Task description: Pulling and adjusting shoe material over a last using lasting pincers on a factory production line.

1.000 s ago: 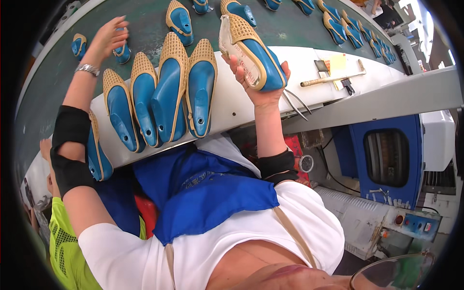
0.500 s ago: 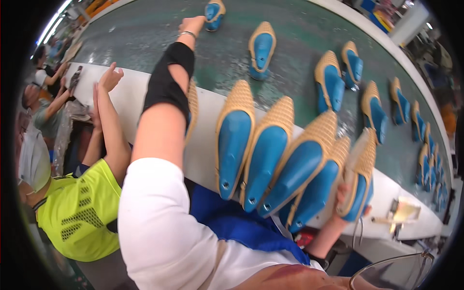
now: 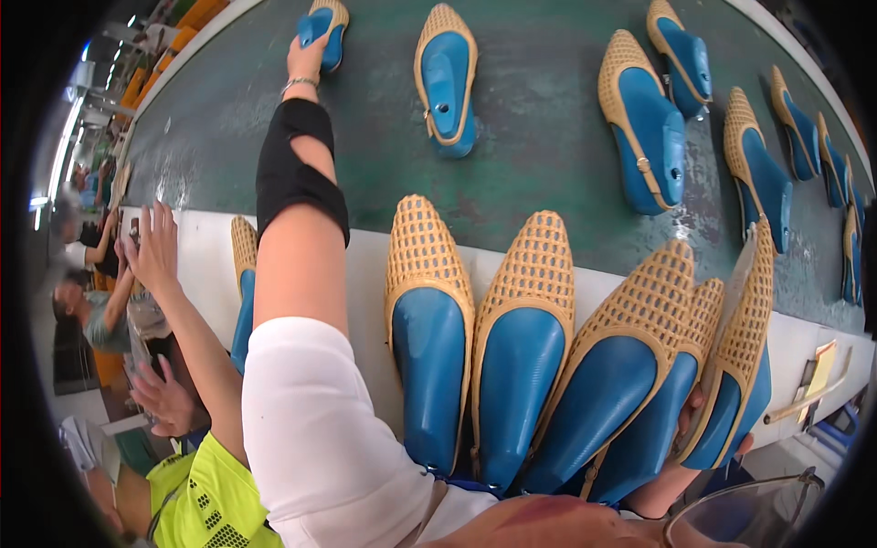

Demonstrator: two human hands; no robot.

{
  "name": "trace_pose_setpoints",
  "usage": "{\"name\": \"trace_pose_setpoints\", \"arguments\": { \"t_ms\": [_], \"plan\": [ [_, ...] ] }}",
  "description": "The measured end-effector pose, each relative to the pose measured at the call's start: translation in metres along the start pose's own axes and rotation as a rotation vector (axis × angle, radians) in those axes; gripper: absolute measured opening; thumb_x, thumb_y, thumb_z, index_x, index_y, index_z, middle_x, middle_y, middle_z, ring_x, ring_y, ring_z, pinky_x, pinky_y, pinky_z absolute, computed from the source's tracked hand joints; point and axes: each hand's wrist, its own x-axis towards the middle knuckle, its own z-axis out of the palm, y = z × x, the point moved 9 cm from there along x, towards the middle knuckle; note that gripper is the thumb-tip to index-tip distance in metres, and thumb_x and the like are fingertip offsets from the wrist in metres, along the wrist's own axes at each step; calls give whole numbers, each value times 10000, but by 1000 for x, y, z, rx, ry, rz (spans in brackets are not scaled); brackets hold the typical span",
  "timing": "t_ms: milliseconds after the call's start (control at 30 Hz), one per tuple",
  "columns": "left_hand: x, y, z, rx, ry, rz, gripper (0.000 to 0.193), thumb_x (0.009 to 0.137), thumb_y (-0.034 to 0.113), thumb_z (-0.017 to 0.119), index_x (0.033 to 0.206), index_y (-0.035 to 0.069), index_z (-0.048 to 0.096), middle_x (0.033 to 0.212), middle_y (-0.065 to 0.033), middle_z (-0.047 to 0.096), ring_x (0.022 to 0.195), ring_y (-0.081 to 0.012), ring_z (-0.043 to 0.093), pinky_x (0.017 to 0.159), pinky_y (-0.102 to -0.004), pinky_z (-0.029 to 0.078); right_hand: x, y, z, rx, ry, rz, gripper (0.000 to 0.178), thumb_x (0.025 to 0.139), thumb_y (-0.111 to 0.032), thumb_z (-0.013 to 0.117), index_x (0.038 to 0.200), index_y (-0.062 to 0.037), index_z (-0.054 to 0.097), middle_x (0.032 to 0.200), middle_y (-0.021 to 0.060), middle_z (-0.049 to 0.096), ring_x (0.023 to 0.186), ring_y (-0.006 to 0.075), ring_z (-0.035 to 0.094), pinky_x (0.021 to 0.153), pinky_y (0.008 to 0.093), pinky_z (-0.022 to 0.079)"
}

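We've got the left hand (image 3: 309, 58) grasping a far shoe (image 3: 334, 44) up on the green table (image 3: 539, 91); the right hand (image 3: 692, 411) grips another shoe (image 3: 744, 333) round the heel, probably since the blue form (image 3: 724, 418) feels solid there; the shoe row (image 3: 524, 365) sits toes-out along the white ledge (image 3: 363, 283), likely so heels are within easy reach.

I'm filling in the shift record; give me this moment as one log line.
left hand: on far-left shoe, over green surface | right hand: gripping near shoe | nearby: row of woven-toe shoes, white ledge
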Motion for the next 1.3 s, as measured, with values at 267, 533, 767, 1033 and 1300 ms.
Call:
{"name": "trace_pose_setpoints", "arguments": {
  "t_ms": [267,533,767,1033,1300],
  "plan": [
    [-105,74,32,456,-443,-129,621,621,115,767,1103,-139,467,906,-197,618,778,-273,649,588,-404,555,8,5,28,75,8,-104,902,730,-471,685,1374,19,288,1222,245,438,905,390,521,501,368,468],
    [-282,159,104,300,-549,-243,711,648,166,770,1159,-76,340,996,-209,577,804,-243,633,522,-340,525,-3,-4,42,235,-199,-93,925,737,-425,699,1392,38,240,1270,252,427,957,459,542,556,429,457],
    [-335,246,201,531,-670,-196,876,605,246,769,1221,-108,256,1039,-290,578,933,-361,625,680,-402,550,-12,-6,45,277,-251,-49,892,735,-422,702,1407,-36,262,1327,193,382,973,393,483,609,413,439],
    [-345,237,207,409,-629,-218,1097,644,163,741,1366,-146,-25,1055,-238,593,847,-273,644,687,-353,538,-17,-9,46,408,-269,-148,915,743,-448,671,1400,22,243,1324,237,397,990,440,522,626,450,478],
    [-347,230,214,202,-512,-323,874,723,73,699,1317,-90,79,963,-225,573,773,-299,629,666,-402,534,-5,-2,31,563,-375,14,933,764,-490,632,1421,15,202,1390,284,317,1193,556,382,956,627,394]
  ]
}}
